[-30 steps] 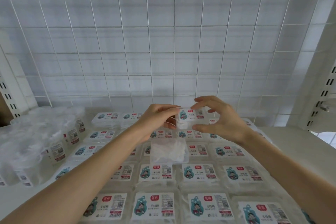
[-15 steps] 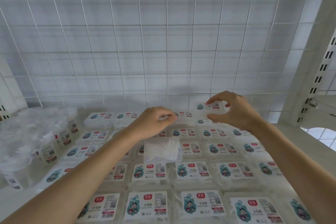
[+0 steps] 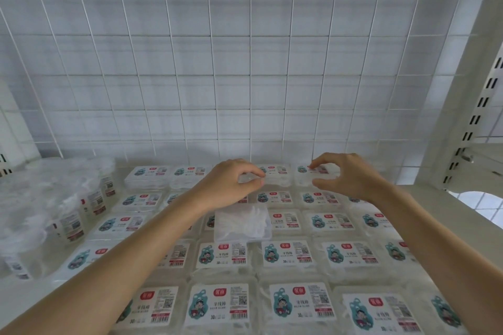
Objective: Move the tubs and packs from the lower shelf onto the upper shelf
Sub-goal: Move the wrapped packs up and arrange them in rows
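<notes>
Flat clear packs with teal and red labels (image 3: 220, 253) cover the upper shelf (image 3: 441, 215) in rows. Clear tubs (image 3: 68, 215) with small labels stand at the left. My right hand (image 3: 351, 178) curls thumb and fingers round a labelled pack (image 3: 304, 177) at the right end of the back row. My left hand (image 3: 231, 185) pinches the left edge of the neighbouring back-row pack (image 3: 275, 177) between thumb and forefinger. One pack with no label showing (image 3: 242, 221) lies on top of the others, just below my left hand.
A white wire grid (image 3: 245, 62) closes the back of the shelf right behind the back row. A slotted white upright (image 3: 462, 95) stands at the right. A bare strip of shelf runs along the right side.
My right hand has carried its pack from the middle out to the right and down into the back row. My left hand has stayed at the neighbouring pack.
</notes>
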